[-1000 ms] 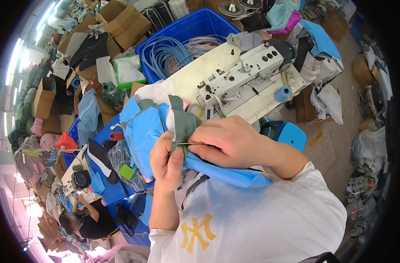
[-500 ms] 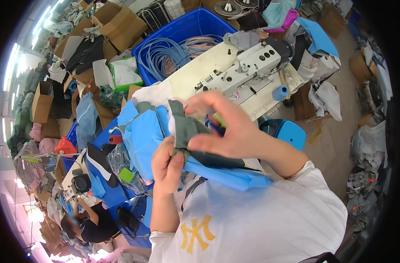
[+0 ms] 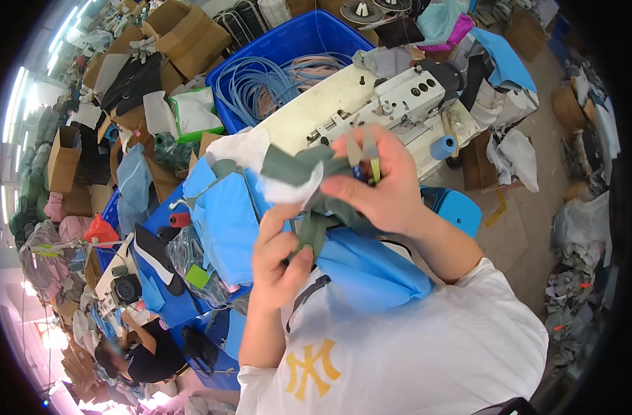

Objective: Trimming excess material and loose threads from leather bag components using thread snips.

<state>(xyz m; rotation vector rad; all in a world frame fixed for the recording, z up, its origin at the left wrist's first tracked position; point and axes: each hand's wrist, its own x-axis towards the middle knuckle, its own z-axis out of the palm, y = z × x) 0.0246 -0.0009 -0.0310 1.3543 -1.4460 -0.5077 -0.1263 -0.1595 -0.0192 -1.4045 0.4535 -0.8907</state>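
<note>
A dark green cloth piece with a white side (image 3: 282,164) is held up between my hands, in front of my chest. My left hand (image 3: 276,259) is closed on its lower part, with thumb and fingers pinching the folded green edge. My right hand (image 3: 385,190) grips the upper right part of the cloth between thumb and fingers. A small pair of thread snips (image 3: 362,149) is also tucked in that hand, metal blades pointing up, blue and yellow near the fingers. Light blue fabric (image 3: 371,266) lies across my lap below. More blue fabric (image 3: 226,211) is heaped to the left of my left hand.
Ahead stands a white sewing machine (image 3: 392,104) on a pale table, with a blue thread cone (image 3: 442,146). Behind it, a blue bin (image 3: 298,34) holds coiled cords. A blue stool (image 3: 458,211) is at right. Another person (image 3: 150,349) works at lower left.
My right hand has come in from open, blurred fingers to a grip on the cloth. The green piece has turned, showing more of its white side, and the snips now show clearly.
</note>
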